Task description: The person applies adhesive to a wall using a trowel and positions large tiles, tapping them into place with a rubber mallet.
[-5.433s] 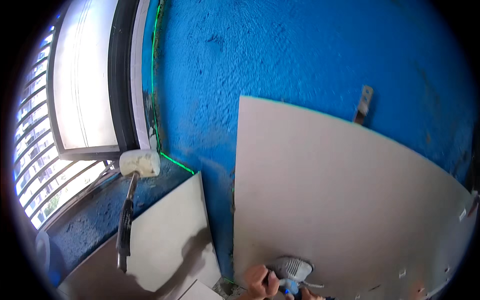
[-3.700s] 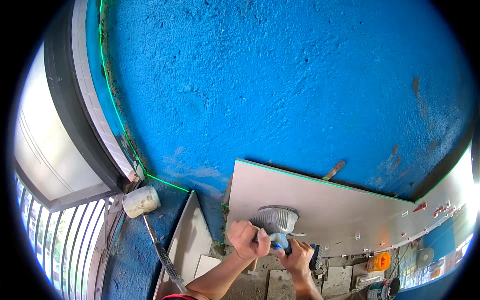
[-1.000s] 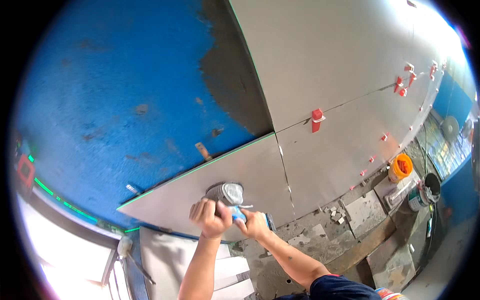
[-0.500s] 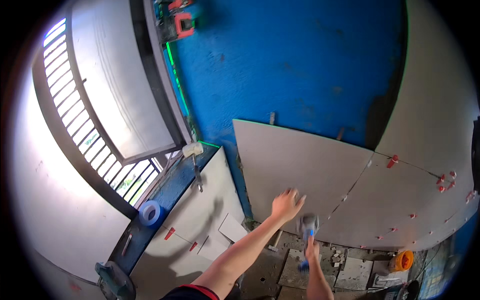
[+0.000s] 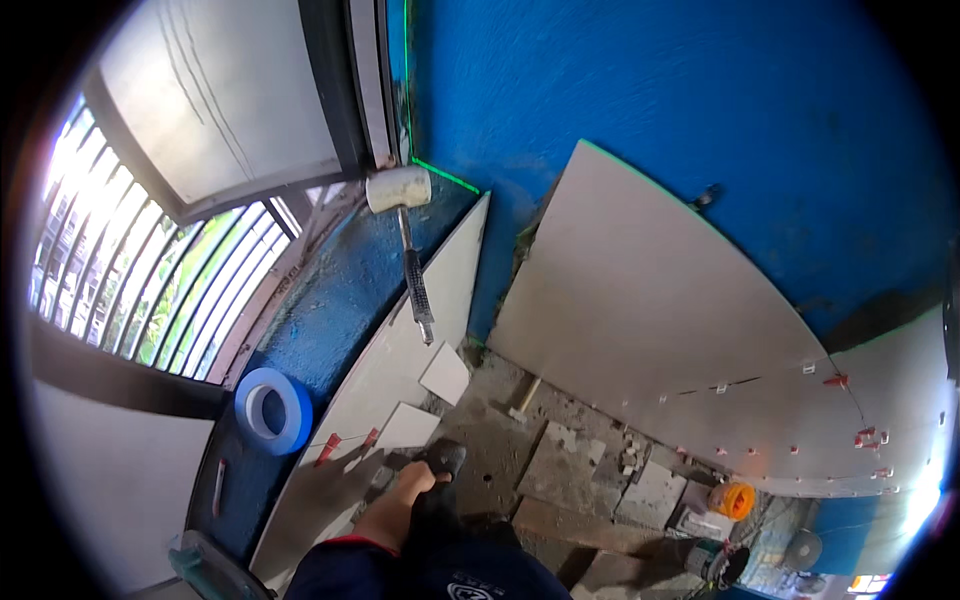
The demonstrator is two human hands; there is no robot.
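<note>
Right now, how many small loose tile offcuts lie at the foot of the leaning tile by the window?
2: one square tile offcut just below the mallet handle, one lower, nearer the left hand. Others may be hidden.

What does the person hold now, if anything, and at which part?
It cannot be told. Only the left hand shows, low beside the leg near a dark shoe; its fingers are hidden. The right hand is out of view.

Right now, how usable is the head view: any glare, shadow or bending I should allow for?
Head view: strong fisheye, so the large wall tile edges bow; daylight blows out the barred window and the lower right rim; the left hand sits in dim shade, slightly soft; the mallet is sharp.
</note>
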